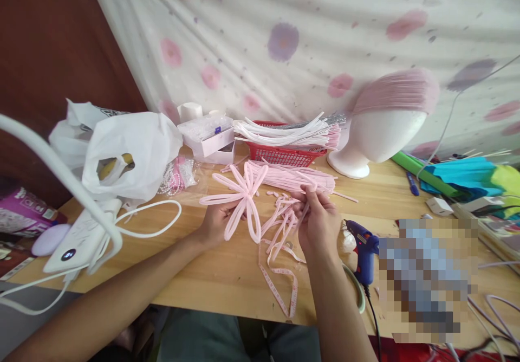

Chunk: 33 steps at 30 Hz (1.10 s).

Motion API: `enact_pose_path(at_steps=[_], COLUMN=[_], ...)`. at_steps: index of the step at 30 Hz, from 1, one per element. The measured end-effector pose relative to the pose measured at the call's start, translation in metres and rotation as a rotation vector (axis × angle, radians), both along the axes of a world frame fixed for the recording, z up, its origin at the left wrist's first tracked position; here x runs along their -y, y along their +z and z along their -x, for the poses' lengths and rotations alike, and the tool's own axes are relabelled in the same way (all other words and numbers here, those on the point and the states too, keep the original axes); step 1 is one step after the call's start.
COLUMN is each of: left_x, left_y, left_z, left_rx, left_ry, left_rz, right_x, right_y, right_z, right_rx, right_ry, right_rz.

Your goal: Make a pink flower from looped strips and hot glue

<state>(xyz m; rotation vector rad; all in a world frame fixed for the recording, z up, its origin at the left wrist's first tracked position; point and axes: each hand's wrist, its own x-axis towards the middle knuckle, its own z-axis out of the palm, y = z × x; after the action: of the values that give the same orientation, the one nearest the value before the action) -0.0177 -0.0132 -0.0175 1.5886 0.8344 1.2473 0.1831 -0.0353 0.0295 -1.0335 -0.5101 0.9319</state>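
My left hand (pixel 221 218) is closed behind a flower (pixel 246 196) bent from pink pipe cleaners, with several long looped petals. The flower covers most of the fingertips. To its right, my right hand (pixel 319 215) pinches a thin pink pipe cleaner (pixel 303 218), partly hidden by the fingers. Between the hands lie loose cut pink pipe cleaners (pixel 280 224) and a few short bits. Just beyond them is a thick bundle of straight pink pipe cleaners (pixel 280 176). A pink measuring tape (pixel 292 291) curls on the table below the hands.
A blue glue gun (pixel 365 251) rests right of my right forearm. Behind stand a red basket (pixel 280 155) of pipe cleaners and a white foam head (pixel 382 134). On the left are a white plastic bag (pixel 130 161) and a white power strip (pixel 77 243) with cables.
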Motion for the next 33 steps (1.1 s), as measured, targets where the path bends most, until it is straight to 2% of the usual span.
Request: enact_pose_path(at_steps=[3,7,10,14,18,21,24,27,33], left_x=[0.0,0.001,0.003,0.005,0.007,0.006,0.007,0.007,0.006], left_y=[0.001,0.003,0.007,0.014,0.02,0.02,0.018,0.017,0.011], left_z=[0.0,0.0,-0.001,-0.002,-0.003,-0.003,-0.004,-0.005,-0.006], left_rx=[-0.007,-0.015,-0.012,-0.013,-0.01,-0.014,-0.009,0.013,0.007], left_ry=[0.005,0.012,0.011,0.018,0.009,0.015,0.016,-0.007,-0.017], left_rz=[0.029,0.049,0.077,0.094,0.113,0.102,0.107,0.125,0.054], right_x=[0.005,0.015,0.021,0.025,0.025,0.026,0.025,0.025,0.026], right_y=[-0.002,-0.01,-0.016,-0.022,-0.031,-0.034,-0.033,-0.032,-0.029], right_z=[0.007,0.025,0.044,0.064,0.075,0.081,0.083,0.082,0.078], right_rx=[0.155,0.264,0.265,0.268,0.211,0.142,0.168,0.233,0.472], right_ry=[-0.107,-0.14,-0.112,-0.064,-0.109,-0.158,-0.111,-0.067,-0.121], right_rz=[-0.065,-0.088,-0.132,-0.111,-0.048,-0.031,-0.061,-0.086,-0.182])
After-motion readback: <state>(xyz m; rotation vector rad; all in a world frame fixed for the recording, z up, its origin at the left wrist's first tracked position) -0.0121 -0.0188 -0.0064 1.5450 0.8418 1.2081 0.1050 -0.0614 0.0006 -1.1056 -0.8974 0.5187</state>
